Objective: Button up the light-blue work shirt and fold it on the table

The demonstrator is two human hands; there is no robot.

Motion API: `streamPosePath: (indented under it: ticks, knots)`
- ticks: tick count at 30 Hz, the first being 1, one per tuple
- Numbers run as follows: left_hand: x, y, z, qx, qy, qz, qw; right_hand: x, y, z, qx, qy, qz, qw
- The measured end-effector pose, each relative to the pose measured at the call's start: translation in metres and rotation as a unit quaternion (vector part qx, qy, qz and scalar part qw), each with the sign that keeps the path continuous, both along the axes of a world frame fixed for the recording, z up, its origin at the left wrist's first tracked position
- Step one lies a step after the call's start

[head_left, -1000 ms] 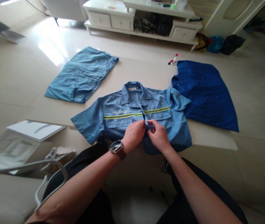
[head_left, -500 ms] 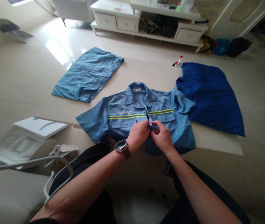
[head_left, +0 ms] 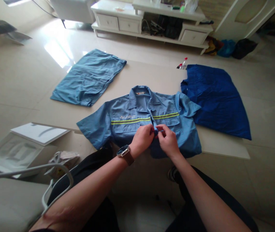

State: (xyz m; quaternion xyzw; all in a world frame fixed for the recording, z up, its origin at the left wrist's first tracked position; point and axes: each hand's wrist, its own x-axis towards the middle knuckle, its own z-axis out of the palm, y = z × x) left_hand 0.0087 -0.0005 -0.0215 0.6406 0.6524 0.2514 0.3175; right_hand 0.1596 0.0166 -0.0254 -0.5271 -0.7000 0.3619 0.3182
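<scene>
Hands still pinching shirt placket

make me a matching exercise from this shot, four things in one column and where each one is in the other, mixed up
Things:
1. light blue shirt with yellow stripe
2. dark blue garment
3. folded light blue garment
4. wristwatch

Places:
A. on the left forearm, near the hand
B. far left part of the table
C. right side of the table
D. near table edge, under both hands

Pairs: 1-D, 2-C, 3-B, 4-A. The left hand and right hand pinch the shirt's front placket.
</scene>
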Motion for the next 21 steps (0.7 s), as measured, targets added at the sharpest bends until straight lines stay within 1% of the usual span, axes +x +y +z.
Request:
streamPosePath:
  ticks: [6, 11, 15, 18, 21]
  knots:
    - [0.0007, -0.0002, 0.0006, 0.002, -0.023, 0.011, 1.000, 0.0020, 0.0012, 0.0008, 0.027, -0.015, -0.011, 0.999]
    - [0.0030, -0.0017, 0.0025, 0.008, -0.047, 0.023, 0.999, 0.0032, 0.0007, -0.0005, 0.005, 0.013, -0.008, 1.000]
    - [0.0036, -0.0029, 0.0065, 0.016, -0.075, 0.015, 0.997, 0.0045, 0.0013, -0.0019, -0.013, 0.025, -0.014, 0.999]
    - [0.0034, -0.0026, 0.0077, -0.002, -0.099, 0.019, 0.995, 0.0054, 0.0017, -0.0015, -0.017, 0.021, -0.017, 0.999]
    - [0.0031, -0.0006, 0.0049, -0.021, -0.135, 0.039, 0.990, 0.0053, 0.0014, 0.0001, -0.005, 0.010, -0.019, 1.000]
